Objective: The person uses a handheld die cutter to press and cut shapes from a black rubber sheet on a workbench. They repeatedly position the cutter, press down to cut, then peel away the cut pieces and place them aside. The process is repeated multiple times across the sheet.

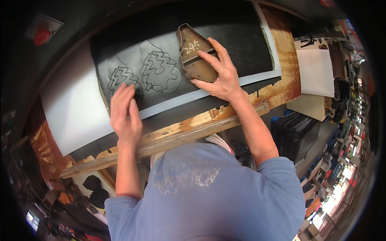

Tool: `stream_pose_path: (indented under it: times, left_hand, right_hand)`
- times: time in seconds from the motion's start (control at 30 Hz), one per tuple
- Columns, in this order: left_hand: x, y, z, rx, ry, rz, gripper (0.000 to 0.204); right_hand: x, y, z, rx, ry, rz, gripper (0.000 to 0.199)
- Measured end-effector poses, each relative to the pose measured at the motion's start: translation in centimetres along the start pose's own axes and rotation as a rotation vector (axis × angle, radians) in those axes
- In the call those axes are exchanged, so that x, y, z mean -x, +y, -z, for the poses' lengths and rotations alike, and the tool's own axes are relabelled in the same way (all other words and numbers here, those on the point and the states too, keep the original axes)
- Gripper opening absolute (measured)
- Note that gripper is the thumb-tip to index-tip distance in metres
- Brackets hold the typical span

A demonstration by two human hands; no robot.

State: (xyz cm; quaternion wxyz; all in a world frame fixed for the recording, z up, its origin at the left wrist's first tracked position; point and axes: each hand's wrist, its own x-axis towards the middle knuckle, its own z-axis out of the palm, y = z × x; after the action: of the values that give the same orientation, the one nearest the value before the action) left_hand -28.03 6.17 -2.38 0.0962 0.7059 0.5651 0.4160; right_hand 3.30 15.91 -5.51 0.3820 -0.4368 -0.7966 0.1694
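Observation:
A brown metal cutting die (197,56), shaped like a shoe sole with chalk marks on it, lies on a black sheet (245,44). My right hand (222,76) grips it, thumb at its near end and fingers over its right edge and crossbar. To the left, two sole-shaped outlines with zigzag lines, a clearer outline (161,72) and a left outline (120,78), are pressed into the sheet. Over the lower part of the left one hovers or rests my left hand (125,114); its fingers are stretched out, slightly blurred, with no object visible in them.
Beneath the black sheet lies a white board (76,116) on a worn wooden table. A rough wooden rail (169,142) runs along the near edge. Dark machine parts overhang the far side, with a red button (42,37) at far left. Black stacked sheets (295,126) stand at right.

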Motion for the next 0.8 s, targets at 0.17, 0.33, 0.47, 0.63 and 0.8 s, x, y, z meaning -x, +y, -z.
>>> stream_pose_path:
  times: [0.17, 0.33, 0.47, 0.63, 0.8]
  left_hand:
    - [5.4, 4.5, 0.7, 0.212, -0.162, 0.008, 0.030]
    - [8.7, 5.5, -0.8, 0.161, -0.125, -0.050, 0.027]
    - [9.2, 4.7, -0.8, 0.128, -0.097, -0.140, 0.028]
    - [9.5, 4.7, -1.2, 0.030, 0.017, -0.093, 0.025]
    - [10.0, 4.7, -2.0, -0.038, 0.108, -0.083, 0.021]
  right_hand:
    - [-0.2, -0.6, 0.1, 0.010, -0.001, -0.023, 0.079]
    - [-1.1, -0.5, 1.8, -0.111, 0.146, -0.044, 0.065]
    - [-3.1, -0.7, 5.2, -0.258, 0.545, -0.143, 0.014]
    - [-7.7, -0.7, 10.2, -0.122, 0.694, 0.023, 0.016]
    - [-3.6, -0.5, 11.9, -0.093, 0.540, -0.010, 0.019]
